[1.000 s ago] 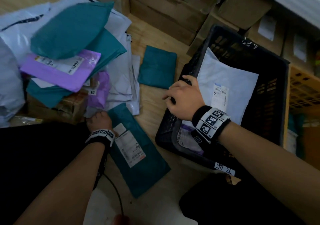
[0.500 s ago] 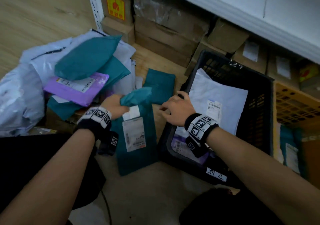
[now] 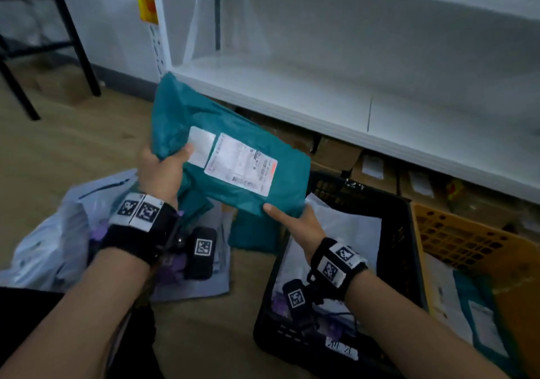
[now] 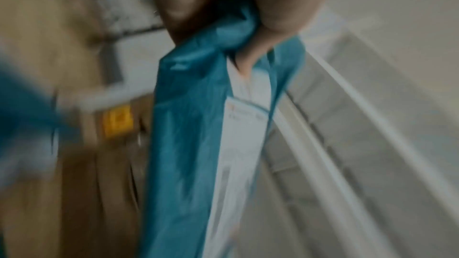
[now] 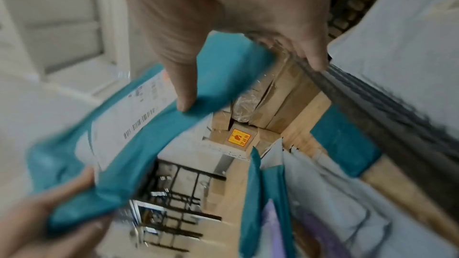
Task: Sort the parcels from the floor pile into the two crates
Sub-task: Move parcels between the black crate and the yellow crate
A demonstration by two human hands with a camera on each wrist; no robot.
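Teal parcel [image 3: 233,156] between left hand [image 3: 160,174] and right hand [image 3: 295,226]

A white shelf unit [image 3: 321,92] stands over cardboard boxes [image 3: 336,153] on wooden floor [image 3: 58,150].

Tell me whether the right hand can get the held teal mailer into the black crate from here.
Probably yes: the right hand grips the teal plastic mailer above the black plastic crate, whose open top holds only flat parcels.
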